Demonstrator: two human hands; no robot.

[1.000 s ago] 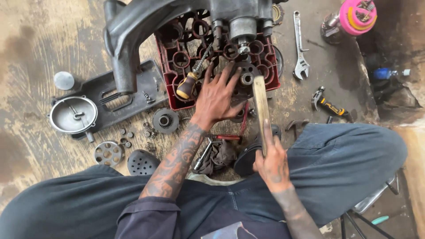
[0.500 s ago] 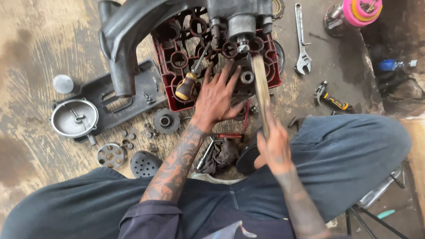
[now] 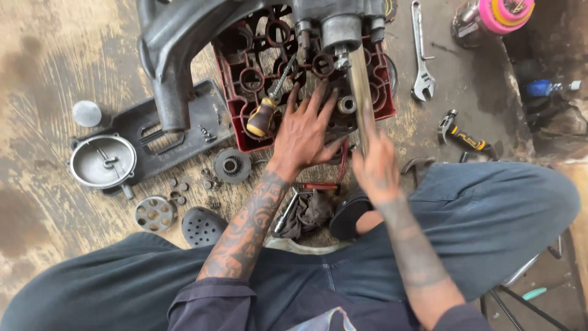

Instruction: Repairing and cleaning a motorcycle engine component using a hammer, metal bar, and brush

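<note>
The person sits on the floor with the right hand clenched round the lower end of a long metal bar. The bar's long axis runs straight away from the body, its far tip touching the grey machine housing above the red crate. The left hand lies just beside it, fingers released and spread flat on the crate's parts, grasping nothing. A yellow-handled screwdriver lies left of that hand; the right hand is the nearer to the bar.
</note>
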